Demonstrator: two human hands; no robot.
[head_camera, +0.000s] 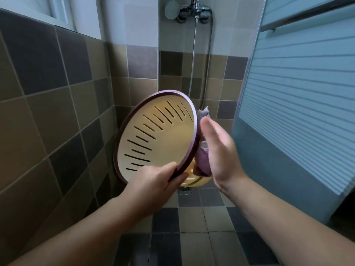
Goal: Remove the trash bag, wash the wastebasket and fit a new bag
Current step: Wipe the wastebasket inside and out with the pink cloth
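Your left hand [153, 181] grips the wastebasket [159, 135] at the lower part of its dark purple rim [189, 148], with the fingers curled over the rim edge and the thumb on the outer side. The wastebasket is held in the air at about chest height, tilted so that its open mouth faces you and slightly left; its yellow interior shows rows of narrow vertical slots. Your right hand [221, 150] lies against the outer right side of the wastebasket, fingers straight and together, pressing a purple cloth [201, 162] flat against the yellow wall just behind the rim. A grey frayed corner of the cloth sticks up above your fingertips. Both forearms are bare. You stand in a tiled shower area: brown and dark tiles cover the left wall [57, 93] and the floor [192, 227]. A chrome shower mixer [196, 10] is mounted on the far wall, and its hose [193, 60] hangs down behind the wastebasket. A blue slatted folding door [299, 93] stands at your right.
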